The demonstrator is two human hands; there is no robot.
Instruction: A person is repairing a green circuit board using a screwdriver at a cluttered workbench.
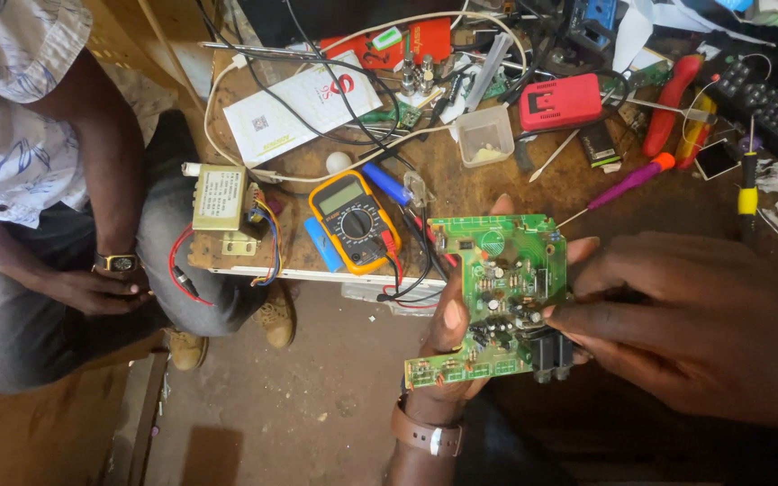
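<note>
I hold a green circuit board (497, 297) with small components and black sockets at its lower right, tilted over the front edge of the bench. My left hand (447, 328), with a brown wrist strap, supports the board from beneath and grips its left edge. My right hand (686, 319) comes in from the right, fingers closed on the board's right edge near the black sockets.
A yellow multimeter (353, 220) with red and black leads lies on the cluttered wooden bench (497, 184) beside a transformer (220, 200), a clear plastic box (485, 135), a red battery pack (560, 101), screwdrivers and cables. Another person (56, 207) sits at the left.
</note>
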